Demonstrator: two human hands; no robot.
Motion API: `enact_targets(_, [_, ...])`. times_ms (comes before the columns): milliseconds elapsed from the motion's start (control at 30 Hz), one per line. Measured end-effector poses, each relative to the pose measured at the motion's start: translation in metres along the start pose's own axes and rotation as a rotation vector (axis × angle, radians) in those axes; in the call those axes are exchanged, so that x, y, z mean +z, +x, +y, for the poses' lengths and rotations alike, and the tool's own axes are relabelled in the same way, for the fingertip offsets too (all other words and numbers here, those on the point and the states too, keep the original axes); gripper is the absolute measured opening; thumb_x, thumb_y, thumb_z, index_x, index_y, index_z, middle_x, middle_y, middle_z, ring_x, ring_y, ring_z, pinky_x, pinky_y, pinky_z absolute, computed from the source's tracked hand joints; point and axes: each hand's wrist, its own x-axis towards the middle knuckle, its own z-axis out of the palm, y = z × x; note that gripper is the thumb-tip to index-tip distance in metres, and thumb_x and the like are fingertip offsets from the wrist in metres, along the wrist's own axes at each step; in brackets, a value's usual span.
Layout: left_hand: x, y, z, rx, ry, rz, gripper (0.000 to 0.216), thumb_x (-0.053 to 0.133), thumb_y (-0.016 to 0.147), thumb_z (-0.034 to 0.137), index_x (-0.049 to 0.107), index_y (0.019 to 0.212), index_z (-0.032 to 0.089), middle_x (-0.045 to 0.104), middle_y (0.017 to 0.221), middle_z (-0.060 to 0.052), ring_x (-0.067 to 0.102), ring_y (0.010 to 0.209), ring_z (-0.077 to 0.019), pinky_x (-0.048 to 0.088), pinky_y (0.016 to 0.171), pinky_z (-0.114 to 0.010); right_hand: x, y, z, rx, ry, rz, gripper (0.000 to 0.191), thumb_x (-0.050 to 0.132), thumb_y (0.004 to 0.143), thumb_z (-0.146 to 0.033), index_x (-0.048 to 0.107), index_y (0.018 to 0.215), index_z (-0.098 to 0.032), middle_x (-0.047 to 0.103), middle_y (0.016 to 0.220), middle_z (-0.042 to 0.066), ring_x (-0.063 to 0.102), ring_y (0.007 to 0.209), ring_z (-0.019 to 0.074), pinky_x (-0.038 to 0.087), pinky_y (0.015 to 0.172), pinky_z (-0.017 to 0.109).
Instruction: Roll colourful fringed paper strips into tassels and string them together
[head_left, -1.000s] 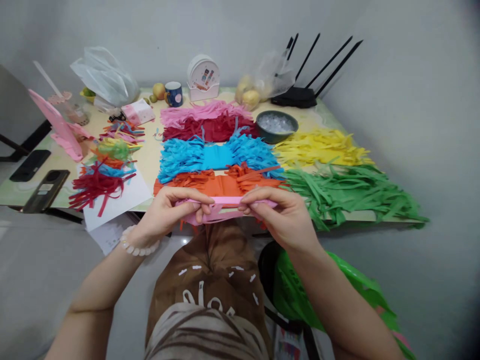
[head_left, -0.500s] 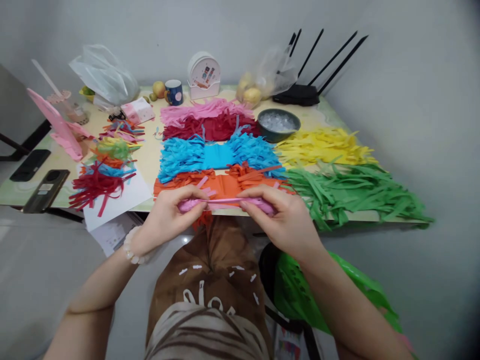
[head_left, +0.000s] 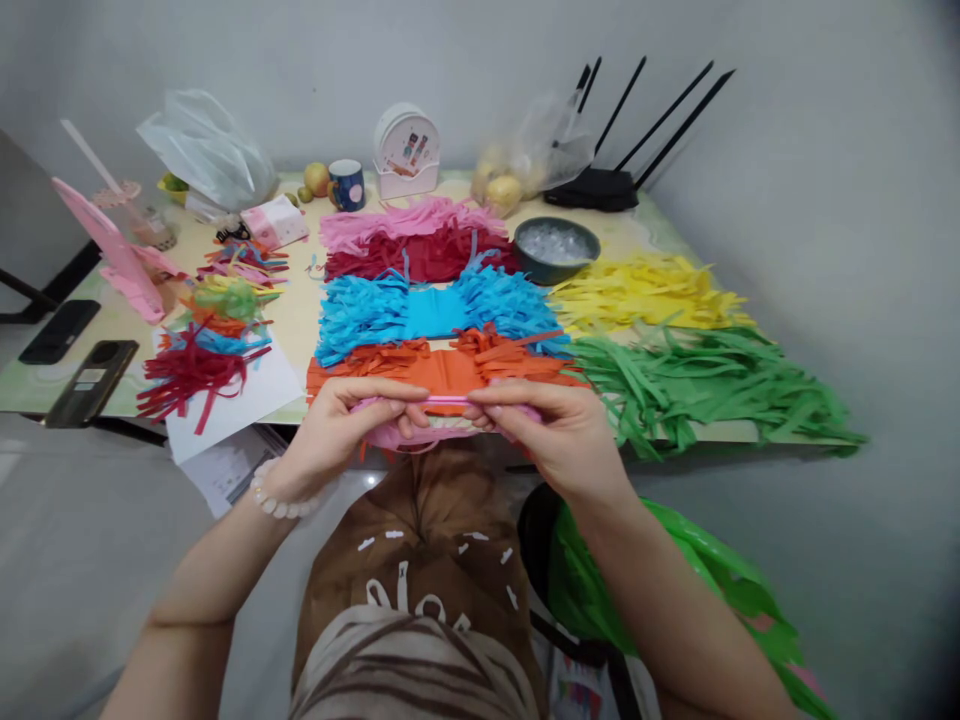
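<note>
Both hands pinch a pink fringed tissue paper (head_left: 448, 400) along its narrow middle, over the table's front edge. My left hand (head_left: 349, 425) is closed on its left part, and my right hand (head_left: 559, 430) grips the right part. Pink strips droop below the fingers. Just behind the hands lies an orange fringed paper (head_left: 452, 370), partly covered by them. Beyond it are a blue fringed paper (head_left: 436, 313), a dark red one (head_left: 424, 258) and a pink one (head_left: 412, 222). To the right spread a yellow fringed paper (head_left: 652, 290) and a green one (head_left: 712, 375).
A bowl (head_left: 556, 250) with clear contents stands behind the yellow paper. Along the back are a mug (head_left: 347, 186), a pink-white holder (head_left: 407, 160) and a black router (head_left: 592, 190). At left lie two phones (head_left: 91, 380) and mixed paper tassels (head_left: 202, 370). A green bag (head_left: 600, 570) sits below right.
My hands have come closer together along the pink paper. More of its pink strips now hang beneath the fingers. The papers on the table look unmoved.
</note>
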Motion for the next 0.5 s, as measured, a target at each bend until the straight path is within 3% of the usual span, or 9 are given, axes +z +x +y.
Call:
enact_targets(200, [-0.003,0.004,-0.010,0.001,-0.107,0.000,0.009,0.074,0.076,0.020,0.080,0.080,0.015,0.073,0.068,-0.006,0.064,0.059,-0.0121,0.053,0.061,-0.023,-0.001,0.004,0.009,0.010,0.147,-0.063,0.016,0.069,0.080,-0.015,0.081,0.085,-0.025,0.078,0.078,0.002,0.073,0.069,0.0148,0.059,0.059,0.023])
enact_targets(267, [-0.008,0.002,-0.009,0.015,-0.065,-0.031,0.011,0.073,0.078,0.024,0.080,0.080,0.016,0.073,0.068,-0.006,0.065,0.062,-0.0140,0.053,0.062,-0.024,-0.001,0.002,0.007,-0.048,0.103,-0.063,0.019,0.066,0.081,-0.011,0.080,0.084,-0.025,0.078,0.078,0.001,0.073,0.068,0.0146,0.059,0.059,0.023])
enact_targets(367, [-0.017,-0.003,0.006,0.094,0.291,-0.187,0.016,0.068,0.086,0.028,0.078,0.081,0.017,0.077,0.089,-0.011,0.070,0.087,-0.0214,0.055,0.083,-0.032,-0.001,-0.003,-0.005,-0.262,-0.155,-0.075,0.028,0.060,0.079,-0.004,0.079,0.083,-0.023,0.078,0.080,0.002,0.074,0.073,0.0151,0.060,0.067,0.025])
enact_targets(433, [-0.019,-0.004,0.020,0.246,0.601,-0.208,0.014,0.066,0.088,0.025,0.077,0.082,0.018,0.075,0.111,-0.012,0.064,0.112,-0.0260,0.046,0.103,-0.038,-0.001,-0.005,-0.014,-0.423,-0.330,-0.117,0.030,0.057,0.080,-0.001,0.078,0.085,-0.022,0.078,0.082,0.003,0.074,0.076,0.0152,0.060,0.072,0.026])
enact_targets(500, [-0.017,-0.002,0.031,0.389,0.781,-0.214,0.012,0.065,0.090,0.021,0.076,0.091,0.019,0.073,0.118,-0.011,0.057,0.125,-0.0260,0.038,0.112,-0.039,0.000,-0.006,-0.020,-0.556,-0.430,-0.186,0.031,0.054,0.082,-0.002,0.076,0.089,-0.022,0.078,0.084,0.004,0.074,0.078,0.0147,0.060,0.073,0.026])
